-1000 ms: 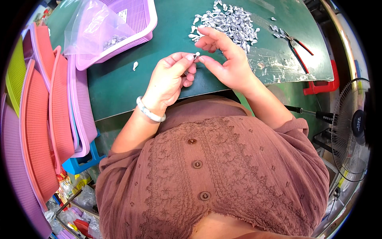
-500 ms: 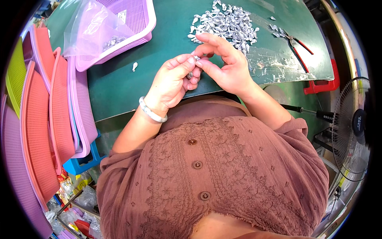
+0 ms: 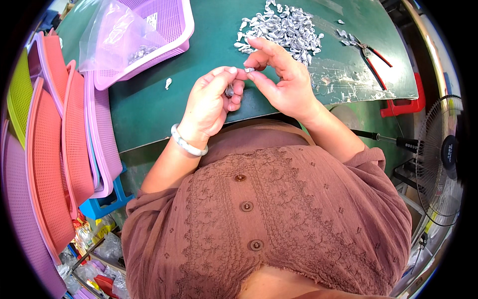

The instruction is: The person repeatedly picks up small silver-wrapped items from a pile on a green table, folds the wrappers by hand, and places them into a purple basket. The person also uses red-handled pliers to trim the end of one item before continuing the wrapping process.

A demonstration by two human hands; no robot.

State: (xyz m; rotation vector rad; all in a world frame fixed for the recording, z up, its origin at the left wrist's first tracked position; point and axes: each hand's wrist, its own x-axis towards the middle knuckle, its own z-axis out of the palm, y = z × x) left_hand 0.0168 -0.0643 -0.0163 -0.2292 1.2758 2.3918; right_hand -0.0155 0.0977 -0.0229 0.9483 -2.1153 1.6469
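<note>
Between the thumb and forefinger of my right hand (image 3: 288,84) is a small silvery metal piece (image 3: 249,70). My left hand (image 3: 205,104) is closed, its forefinger tip close to that piece, and another silvery piece (image 3: 229,91) shows among its curled fingers. Both hands are over the near edge of the green table (image 3: 144,112). Just beyond the right hand spreads a pile of small silvery drop-shaped pieces (image 3: 289,31). One loose silvery piece (image 3: 168,83) lies by itself left of my left hand.
A purple plastic basket (image 3: 187,37) with a clear plastic bag (image 3: 117,42) stands at the far left. Red-handled pliers (image 3: 376,70) lie at the right beside a few loose pieces. Stacked pink baskets (image 3: 50,164) line the left side; a fan (image 3: 438,159) stands at the right.
My hands have drawn slightly apart. The left has shifted a little to the left, and the small piece at the right fingertips now shows more plainly.
</note>
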